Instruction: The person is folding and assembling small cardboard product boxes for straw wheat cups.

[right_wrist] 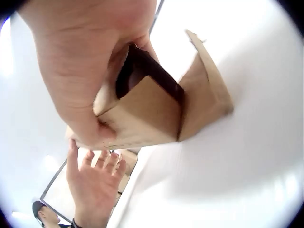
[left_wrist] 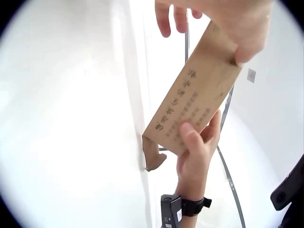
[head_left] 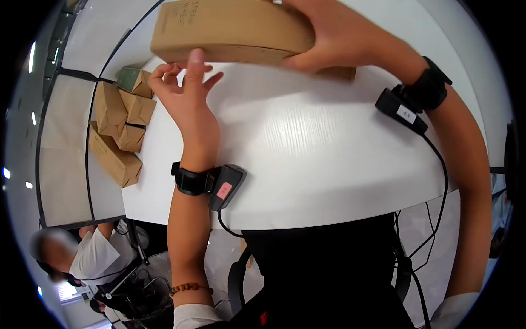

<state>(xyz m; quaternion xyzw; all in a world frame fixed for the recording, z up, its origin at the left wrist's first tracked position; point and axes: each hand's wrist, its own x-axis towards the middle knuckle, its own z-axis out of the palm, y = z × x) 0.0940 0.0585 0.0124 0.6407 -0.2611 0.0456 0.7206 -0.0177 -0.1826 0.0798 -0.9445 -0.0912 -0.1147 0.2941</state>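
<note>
A long brown cardboard box (head_left: 230, 33) with printed writing is held above the white table, and my right hand (head_left: 339, 44) grips it near its right end. That end is open in the right wrist view, with a flap (right_wrist: 204, 90) folded outward and a dark interior (right_wrist: 147, 76). My left hand (head_left: 189, 104) is at the other end, palm up, its thumb against the box's lower edge. In the left wrist view my left hand (left_wrist: 232, 23) has its thumb on the box (left_wrist: 194, 95) and its other fingers off it.
Several brown packages (head_left: 109, 109) and one partly green box (head_left: 129, 79) lie at the left edge of the white table (head_left: 307, 164), beside a low partition (head_left: 63, 120). Cables run from both wrist cameras. People (head_left: 98, 252) sit beyond the table at the lower left.
</note>
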